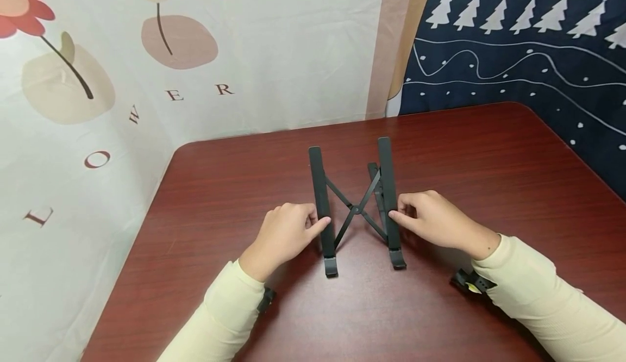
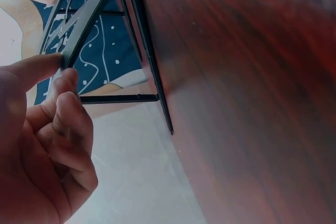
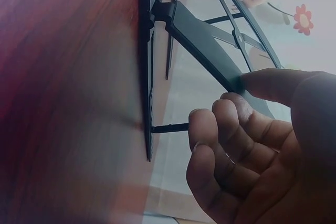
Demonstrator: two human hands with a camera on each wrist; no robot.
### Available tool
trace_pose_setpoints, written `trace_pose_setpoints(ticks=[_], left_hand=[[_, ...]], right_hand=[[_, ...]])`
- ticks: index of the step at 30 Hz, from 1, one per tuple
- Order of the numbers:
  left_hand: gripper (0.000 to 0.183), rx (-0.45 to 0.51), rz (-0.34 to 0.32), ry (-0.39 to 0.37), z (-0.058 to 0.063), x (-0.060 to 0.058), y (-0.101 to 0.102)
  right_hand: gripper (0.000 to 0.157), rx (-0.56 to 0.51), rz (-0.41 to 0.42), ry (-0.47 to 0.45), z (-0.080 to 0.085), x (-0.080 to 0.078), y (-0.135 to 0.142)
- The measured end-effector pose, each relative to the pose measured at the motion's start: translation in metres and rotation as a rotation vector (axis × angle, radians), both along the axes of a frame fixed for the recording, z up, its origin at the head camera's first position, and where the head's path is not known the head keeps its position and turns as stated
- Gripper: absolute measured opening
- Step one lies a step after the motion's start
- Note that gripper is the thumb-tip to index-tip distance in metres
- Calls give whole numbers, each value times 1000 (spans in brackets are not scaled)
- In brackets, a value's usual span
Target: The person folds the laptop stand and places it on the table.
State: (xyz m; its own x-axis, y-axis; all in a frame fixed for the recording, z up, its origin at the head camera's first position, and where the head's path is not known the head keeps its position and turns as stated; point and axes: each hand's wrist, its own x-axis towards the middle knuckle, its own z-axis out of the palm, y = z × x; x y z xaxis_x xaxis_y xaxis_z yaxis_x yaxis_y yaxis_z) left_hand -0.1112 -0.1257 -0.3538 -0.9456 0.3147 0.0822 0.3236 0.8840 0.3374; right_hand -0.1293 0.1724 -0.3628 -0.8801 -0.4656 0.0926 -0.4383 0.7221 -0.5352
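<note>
A black folding laptop stand stands unfolded on the table, its two long arms joined by an X-shaped brace. Both arms slope up towards the back and end in small hooked lips at the front. My left hand pinches the left arm between thumb and fingers, about midway along. On the other side, my right hand pinches the right arm the same way. In the left wrist view the thumb lies on top of the arm and the fingers sit beneath. The stand's base bars rest along the tabletop.
The reddish-brown wooden table has rounded back corners. Behind it hangs a white cloth with flower prints and letters. A dark blue cloth with white trees hangs at the right. Black straps show at both wrists.
</note>
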Motion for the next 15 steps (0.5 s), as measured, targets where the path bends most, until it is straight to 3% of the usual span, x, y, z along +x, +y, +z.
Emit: trace_pose_setpoints(ticks=[15], left_hand=[[37, 2, -9, -9, 1, 1, 1]], right_hand=[[26, 11, -3, 9, -3, 0, -1]])
